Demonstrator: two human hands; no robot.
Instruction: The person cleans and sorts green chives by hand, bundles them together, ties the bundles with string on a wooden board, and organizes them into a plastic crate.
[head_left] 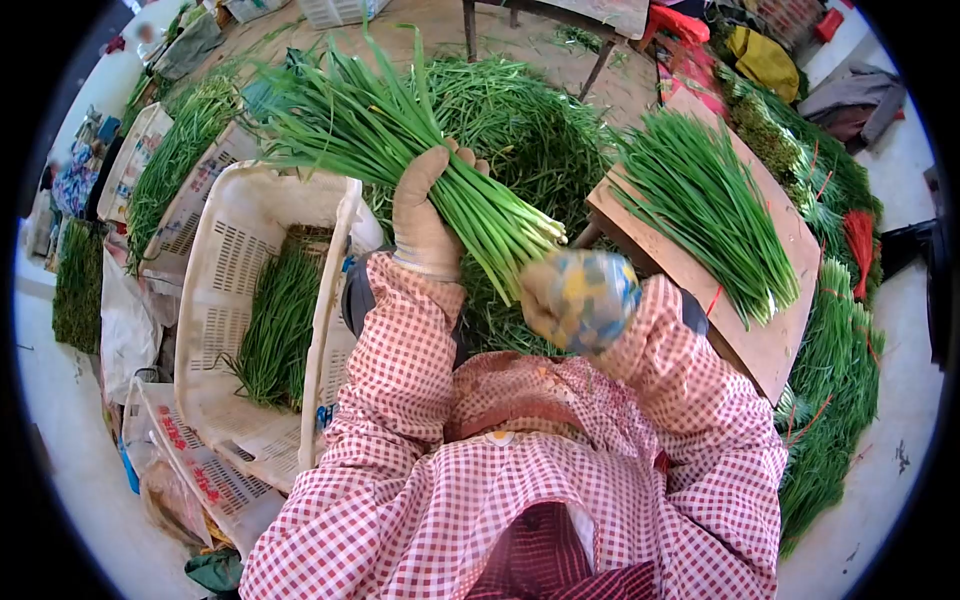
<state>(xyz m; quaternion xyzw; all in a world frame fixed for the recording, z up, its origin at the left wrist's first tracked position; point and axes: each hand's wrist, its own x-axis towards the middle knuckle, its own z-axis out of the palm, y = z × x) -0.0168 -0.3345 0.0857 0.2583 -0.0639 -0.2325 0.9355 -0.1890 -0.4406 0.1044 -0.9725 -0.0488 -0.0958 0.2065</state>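
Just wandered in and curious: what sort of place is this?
Probably a produce sorting area: the left hand grips a bunch of greens, a white crate holds more, and bundles lie piled at right.

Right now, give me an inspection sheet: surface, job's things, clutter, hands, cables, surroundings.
Surface: wooden board on the right, bearing a pile of greens.
Job's things: bunch of long green stalks, held up.
Clutter: loose greens heaped beyond the hands.
Hands: gloved left hand grips the bunch; gloved right hand, blurred, at its pale ends, contact unclear.
Cables: nothing seen.
Surroundings: white crate on the left, greens inside.
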